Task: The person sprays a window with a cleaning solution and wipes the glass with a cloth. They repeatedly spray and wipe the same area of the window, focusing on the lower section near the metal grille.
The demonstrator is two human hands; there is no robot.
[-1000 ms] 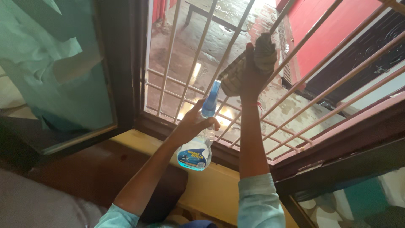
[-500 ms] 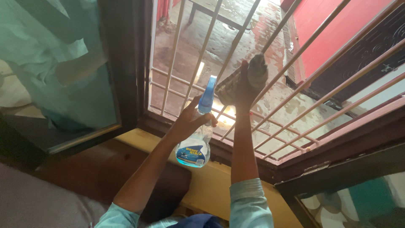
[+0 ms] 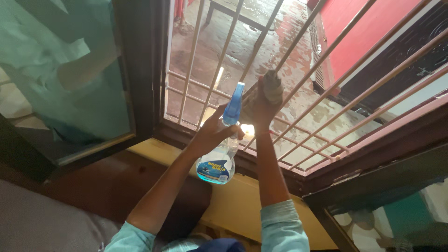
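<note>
My left hand [image 3: 211,134] grips a clear spray bottle [image 3: 219,161] with a blue nozzle and blue liquid at its bottom, held up just below the window grille. My right hand [image 3: 258,108] is raised higher and presses a dark checked cloth [image 3: 269,87] around one slanted bar of the cream metal grille [image 3: 322,56]. The cloth wraps the bar just above my fingers. Both forearms reach up from light teal sleeves at the bottom of the view.
A dark brown window frame [image 3: 354,161] surrounds the grille, with a yellow sill [image 3: 233,196] beneath. An open glass pane [image 3: 60,74] stands at the left, reflecting a teal shirt. Beyond the bars lie wet ground and a red wall [image 3: 354,32].
My right hand has slid the cloth down the bar toward the lower left. The spray bottle in my left hand has stayed nearly in place.
</note>
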